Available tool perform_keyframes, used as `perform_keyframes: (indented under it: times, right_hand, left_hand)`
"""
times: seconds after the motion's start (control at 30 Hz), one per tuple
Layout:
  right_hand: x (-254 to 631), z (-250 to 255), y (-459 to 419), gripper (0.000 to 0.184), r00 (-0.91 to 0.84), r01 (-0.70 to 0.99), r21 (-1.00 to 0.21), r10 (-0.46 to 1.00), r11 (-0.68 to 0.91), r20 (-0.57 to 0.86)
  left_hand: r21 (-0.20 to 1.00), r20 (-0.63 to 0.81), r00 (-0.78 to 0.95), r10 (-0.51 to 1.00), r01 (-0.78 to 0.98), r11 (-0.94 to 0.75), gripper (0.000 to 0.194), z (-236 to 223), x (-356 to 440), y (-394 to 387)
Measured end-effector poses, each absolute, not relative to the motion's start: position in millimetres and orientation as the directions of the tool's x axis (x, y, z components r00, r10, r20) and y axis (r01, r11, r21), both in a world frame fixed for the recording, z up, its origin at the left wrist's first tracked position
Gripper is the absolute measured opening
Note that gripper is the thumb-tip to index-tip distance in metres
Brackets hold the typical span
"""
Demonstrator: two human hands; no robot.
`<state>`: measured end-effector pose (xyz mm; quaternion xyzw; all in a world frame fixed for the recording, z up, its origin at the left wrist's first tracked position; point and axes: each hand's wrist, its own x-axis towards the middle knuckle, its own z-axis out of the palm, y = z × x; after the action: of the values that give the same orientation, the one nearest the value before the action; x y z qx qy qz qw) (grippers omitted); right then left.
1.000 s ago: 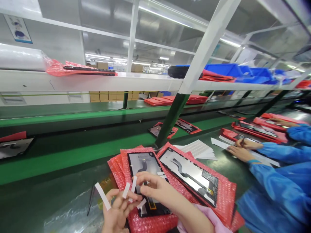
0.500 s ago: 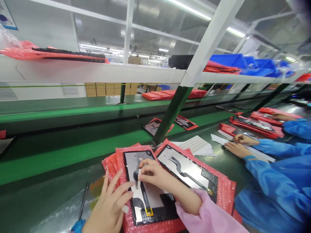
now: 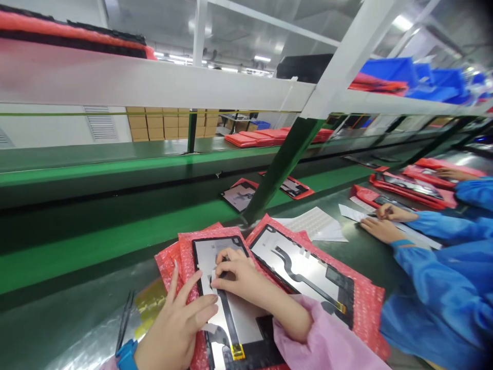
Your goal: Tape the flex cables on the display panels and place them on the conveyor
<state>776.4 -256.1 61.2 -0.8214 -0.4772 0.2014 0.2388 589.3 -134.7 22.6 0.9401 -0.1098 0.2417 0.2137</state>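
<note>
While the left hand (image 3: 179, 318) is laid over the left edge of a flat display panel (image 3: 246, 321), its fingers spread, a small white strip (image 3: 213, 277) appears to be pinched between thumb and index finger of the right hand (image 3: 236, 275). The strip is held close to the panel's grey back, near the upper end of a dark ribbon cable (image 3: 228, 313); whether contact is made cannot be told. A second white tab (image 3: 209, 327) is noted beside the left hand's fingers.

The panel is supported on red bubble wrap (image 3: 188, 254) on the worktop (image 3: 38, 318), directly before the person, and is partly covered by both hands. A similar panel (image 3: 311, 267) is placed to its right, and tweezers (image 3: 124, 318) are left lying to its left.

The panel is judged thin, light, stiff and fragile, its smooth back probably slippery. It is best taken by its black-framed long edges, with pressure kept off the cable and the yellow connector (image 3: 238, 352). The strip is judged nearly weightless, limp and possibly tacky; it is best gripped at one end.
</note>
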Motion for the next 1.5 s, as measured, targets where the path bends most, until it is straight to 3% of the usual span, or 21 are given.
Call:
perform_keyframes:
  times: [0.27,0.33,0.4,0.47,0.57,0.7,0.87,0.97,1.03,1.1,1.17,1.23,1.5]
  right_hand:
    - [782.4,50.5,-239.7,0.028,0.6,0.664,-0.56,0.8,-0.496,0.004]
    - [789.9,48.0,-234.8,0.028,0.641,0.648,-0.569,0.766,-0.506,0.049]
    - [795.9,48.5,-233.7,0.024,0.676,0.62,-0.613,0.73,-0.49,0.101]
    - [797.6,52.1,-237.6,0.014,0.66,0.605,-0.685,0.736,-0.405,0.148]
    - [791.0,59.9,-248.7,0.019,0.534,0.553,-0.804,0.834,-0.221,0.138]
    - [775.5,67.7,-258.5,0.036,0.457,0.357,-0.921,0.889,-0.154,0.029]
    - [778.4,76.5,-261.3,0.032,0.514,0.3,-0.935,0.858,-0.19,-0.009]
    - [797.4,78.9,-266.7,0.034,0.673,0.278,-0.926,0.739,-0.254,-0.001]
    - [810.5,76.0,-271.2,0.036,0.744,0.287,-0.898,0.668,-0.333,-0.01]
    - [819.3,69.2,-274.6,0.04,0.77,0.32,-0.861,0.638,-0.395,-0.007]
    - [823.2,59.8,-275.7,0.042,0.776,0.347,-0.836,0.63,-0.425,0.002]
    - [823.3,50.2,-274.4,0.042,0.786,0.357,-0.822,0.619,-0.444,0.007]
    - [807.1,36.6,-258.3,0.029,0.826,0.36,-0.759,0.563,-0.543,-0.011]
  left_hand:
    - [0.411,0.501,0.86,-0.096,-0.334,-0.848,0.084,17.2,584.9,-135.6]
    - [0.494,0.503,0.862,-0.058,-0.342,-0.799,0.081,19.8,583.8,-135.6]
    - [0.665,0.511,0.858,0.062,-0.348,-0.661,0.075,23.4,585.1,-135.2]
    - [0.833,0.514,0.819,0.255,-0.406,-0.376,0.067,26.3,590.2,-134.1]
    - [0.84,0.45,0.754,0.478,-0.539,0.059,0.061,28.7,603.2,-130.8]
    - [0.853,0.361,0.799,0.481,-0.492,0.177,0.063,31.7,615.6,-127.0]
    - [0.863,0.426,0.813,0.397,-0.497,0.091,0.074,32.1,619.3,-125.8]
    - [0.859,0.511,0.783,0.355,-0.46,-0.224,0.073,31.4,622.6,-123.5]
    - [0.744,0.575,0.797,0.182,-0.418,-0.522,0.072,32.2,626.5,-122.2]
    - [0.53,0.602,0.797,-0.05,-0.445,-0.721,0.072,33.2,632.9,-122.9]
    - [0.411,0.608,0.772,-0.185,-0.506,-0.759,0.071,32.9,641.2,-125.2]
    - [0.385,0.601,0.772,-0.208,-0.507,-0.771,0.068,30.7,649.6,-127.4]
    - [0.492,0.545,0.833,-0.092,-0.407,-0.769,0.062,16.6,657.7,-122.9]
